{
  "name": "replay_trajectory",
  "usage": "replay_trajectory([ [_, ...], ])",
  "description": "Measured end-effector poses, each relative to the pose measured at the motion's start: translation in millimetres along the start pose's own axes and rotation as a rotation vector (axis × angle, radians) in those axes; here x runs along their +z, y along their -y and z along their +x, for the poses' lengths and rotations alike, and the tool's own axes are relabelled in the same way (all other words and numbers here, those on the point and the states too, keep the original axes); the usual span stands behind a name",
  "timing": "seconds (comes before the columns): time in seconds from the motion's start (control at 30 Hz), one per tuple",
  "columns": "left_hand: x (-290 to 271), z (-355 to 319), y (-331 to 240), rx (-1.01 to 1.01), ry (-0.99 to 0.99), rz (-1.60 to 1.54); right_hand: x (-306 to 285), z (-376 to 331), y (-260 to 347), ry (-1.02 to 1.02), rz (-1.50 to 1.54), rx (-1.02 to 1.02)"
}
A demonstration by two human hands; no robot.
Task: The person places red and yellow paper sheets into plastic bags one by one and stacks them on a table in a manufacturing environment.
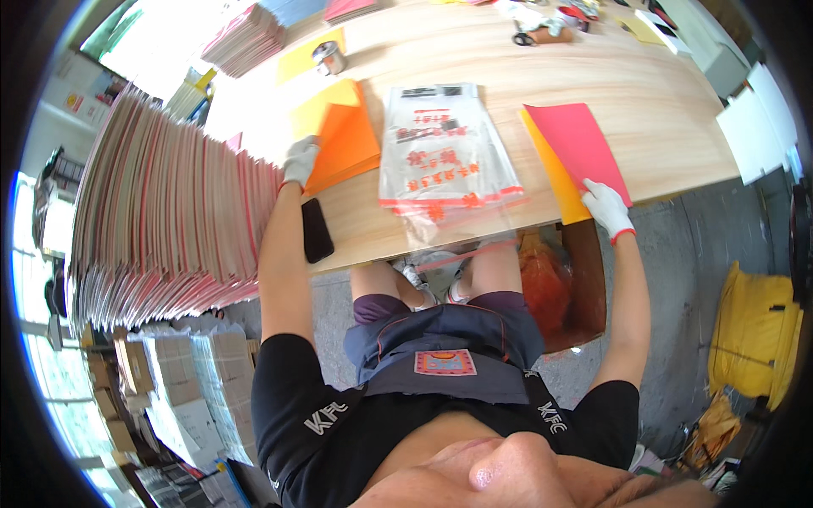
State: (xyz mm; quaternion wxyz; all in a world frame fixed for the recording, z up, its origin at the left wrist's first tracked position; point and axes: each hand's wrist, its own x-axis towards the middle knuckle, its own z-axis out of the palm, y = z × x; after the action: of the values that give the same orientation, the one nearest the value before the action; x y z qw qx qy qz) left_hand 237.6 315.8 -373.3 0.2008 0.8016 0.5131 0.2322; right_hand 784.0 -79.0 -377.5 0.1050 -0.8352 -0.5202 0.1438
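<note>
My left hand (300, 162), in a white glove, closes on the edge of an orange paper sheet (337, 134); that sheet lies at an angle over more orange sheets (356, 165). On the right, my white-gloved right hand (606, 208) pinches the near edge of a pink sheet (580, 144). Under the pink sheet, a yellow-orange sheet (550, 165) shows along its left side. Between the hands lies a stack of clear plastic bags (445, 152) with red print, its near end hanging over the table edge. A black phone (317, 230) rests beside my left forearm.
A tall stack of pink-edged paper (178, 195) rises left of my left arm. A metal can (329, 57) stands farther back on the wooden table (669, 144). Below the table are a brown box (584, 288) holding something red and, farther right, a yellow bundle (754, 334).
</note>
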Motion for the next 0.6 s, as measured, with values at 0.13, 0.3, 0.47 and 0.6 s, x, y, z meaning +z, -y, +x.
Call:
replay_trajectory([
  [0.13,13.4,-5.3,-131.7,0.241,-0.281,-0.051,20.7,-3.4,-28.2,-0.197,0.231,0.010],
  [0.3,84.3,-32.8,-312.1,0.972,-0.130,0.104,5.7,-13.2,-64.3,-0.482,0.754,0.120],
  [0.47,216.3,-90.1,-419.6,0.900,0.142,0.267,-59.4,-47.9,-31.0,-0.685,0.206,0.066],
  [0.6,284.3,-136.6,-435.2,0.734,0.620,0.015,-79.6,-44.7,30.9,-0.290,-0.174,0.135],
])
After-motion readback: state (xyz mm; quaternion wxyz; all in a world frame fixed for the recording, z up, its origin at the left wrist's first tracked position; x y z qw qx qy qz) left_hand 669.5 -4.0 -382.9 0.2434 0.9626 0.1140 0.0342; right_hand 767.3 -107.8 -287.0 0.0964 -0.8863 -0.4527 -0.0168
